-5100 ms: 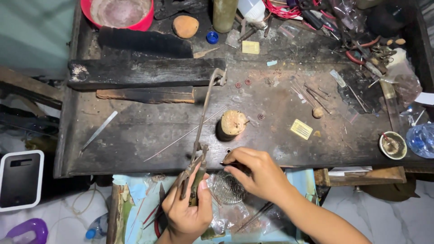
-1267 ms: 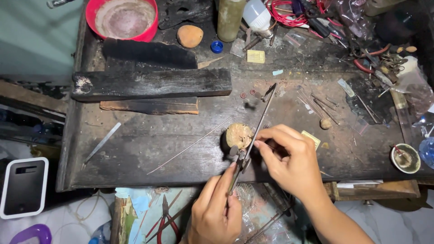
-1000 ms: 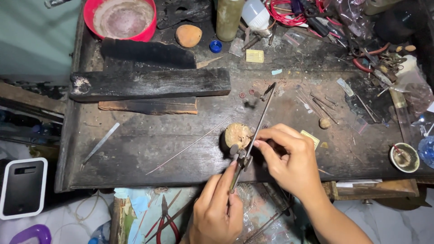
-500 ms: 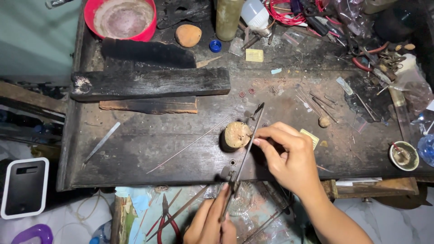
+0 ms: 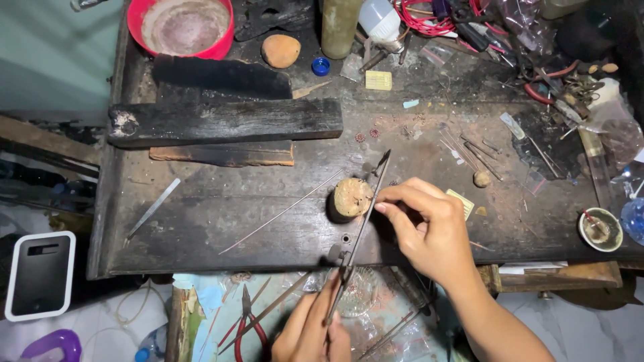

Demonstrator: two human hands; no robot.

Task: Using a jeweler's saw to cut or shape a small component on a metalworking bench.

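- Fingers of the left hand (image 5: 310, 332) were pressed together around the near handle end of a long thin metal tool (image 5: 363, 216), a saw frame or long tweezers by its look; which one could not be told.
- That tool ran up and slightly rightward from the table's near edge to a dark tip beside the cork-like wooden peg (image 5: 351, 197), passing just along the peg's right side.
- Fingers of the right hand (image 5: 429, 231) were drawn together in a pinch at the tool's middle, fingertips touching the metal just right of the peg; whatever small piece might have sat between them was too small to tell.
- The peg stood upright near the middle of the dark, scorched wooden table (image 5: 221, 221).
- A thin straight wire (image 5: 282, 212) lay diagonally on the table left of the peg, apart from both hands.
- A flat metal strip (image 5: 153, 207) lay farther left, near the table's left edge.
- A charred black block (image 5: 225, 119) lay across the far left part of the table, with a thinner brown slat (image 5: 223, 155) just in front of it.
- A red bowl (image 5: 184, 27) sat at the far left corner, a tan rounded stone (image 5: 281, 50) and a blue cap (image 5: 320, 66) to its right.
- A small round dish (image 5: 600, 229) sat near the right edge.
- Red-handled pliers (image 5: 245, 322) lay below the table's near edge, left of the left hand.
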